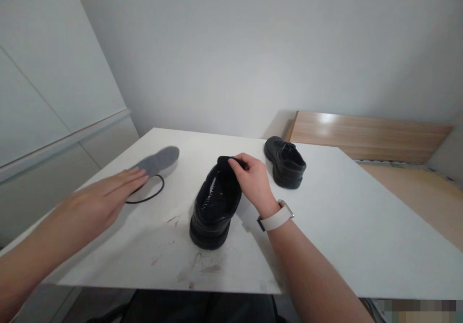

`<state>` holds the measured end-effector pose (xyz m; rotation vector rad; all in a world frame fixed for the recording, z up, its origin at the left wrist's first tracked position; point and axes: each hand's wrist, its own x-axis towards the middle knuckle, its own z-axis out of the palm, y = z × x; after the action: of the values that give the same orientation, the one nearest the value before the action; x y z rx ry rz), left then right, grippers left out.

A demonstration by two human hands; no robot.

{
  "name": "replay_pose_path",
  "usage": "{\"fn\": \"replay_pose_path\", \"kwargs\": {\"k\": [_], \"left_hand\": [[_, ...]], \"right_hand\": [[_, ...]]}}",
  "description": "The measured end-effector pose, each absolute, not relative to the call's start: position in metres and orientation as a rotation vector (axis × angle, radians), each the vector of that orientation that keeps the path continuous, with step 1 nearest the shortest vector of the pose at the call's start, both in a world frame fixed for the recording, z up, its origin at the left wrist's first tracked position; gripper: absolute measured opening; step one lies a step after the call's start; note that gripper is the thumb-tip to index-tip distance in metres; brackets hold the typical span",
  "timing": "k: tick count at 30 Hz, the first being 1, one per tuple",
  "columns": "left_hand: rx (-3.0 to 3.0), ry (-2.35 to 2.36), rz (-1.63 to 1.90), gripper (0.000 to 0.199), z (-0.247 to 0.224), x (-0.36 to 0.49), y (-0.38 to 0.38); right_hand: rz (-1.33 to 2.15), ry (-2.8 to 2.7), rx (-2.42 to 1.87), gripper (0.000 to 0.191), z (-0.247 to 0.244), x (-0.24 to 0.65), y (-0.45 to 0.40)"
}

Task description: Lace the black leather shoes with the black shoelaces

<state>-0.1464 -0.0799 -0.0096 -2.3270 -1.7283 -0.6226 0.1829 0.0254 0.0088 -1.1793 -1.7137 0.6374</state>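
Note:
A black shoe (213, 207) stands in the middle of the white table, heel toward me and its opening facing up. My right hand (253, 178) pinches the shoe's black tongue at the far end of the opening; a white-strapped watch is on that wrist. Over at the left, a grey insole (161, 158) is at the fingertips of my left hand (112, 192), whose thumb side is hidden, so its grip on the insole is unclear. A black lace (152, 197) curves on the table below the insole.
A second black shoe (287, 166) with laces sits at the back right of the table (325, 245). Behind it is a wooden board (361, 132). Dark smudges mark the table's near part. White panels stand at the left.

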Motion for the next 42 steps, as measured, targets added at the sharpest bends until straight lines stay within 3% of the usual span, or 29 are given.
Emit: {"fn": "replay_pose_path", "kwargs": {"k": [4,13,17,22,24,30,37,42], "left_hand": [[-2.599,-1.616,-0.281,0.041,-0.026,-0.145,-0.073],[-2.800,-1.548,-0.753,0.064,-0.004,-0.014,-0.098],[-2.728,-1.642,-0.984,0.014,-0.010,0.010,-0.091],[-2.704,-1.552,-1.133,0.012,0.010,-0.023,-0.074],[-2.637,-1.583,-1.165,0.016,0.021,-0.040,-0.066],[-2.349,-1.703,-1.395,0.025,0.042,-0.083,-0.012],[-2.135,-1.832,-1.050,0.033,0.024,-0.147,0.048],[-2.146,-1.900,-1.017,0.034,-0.004,-0.166,0.055]], "right_hand": [[0.673,-1.706,-1.146,0.018,0.007,0.183,0.027],[0.691,-1.771,-1.079,0.021,0.009,0.184,0.022],[0.572,-1.988,-0.956,0.035,0.017,0.199,0.024],[-0.159,-1.851,-1.382,0.027,0.016,0.236,0.046],[-0.301,-1.790,-1.632,0.033,0.010,0.250,0.053],[-0.307,-1.937,-2.062,0.047,-0.001,0.266,0.057],[-0.246,-1.885,-2.126,0.032,0.002,0.268,0.059],[-0.252,-1.871,-2.095,0.031,0.005,0.270,0.055]]}}
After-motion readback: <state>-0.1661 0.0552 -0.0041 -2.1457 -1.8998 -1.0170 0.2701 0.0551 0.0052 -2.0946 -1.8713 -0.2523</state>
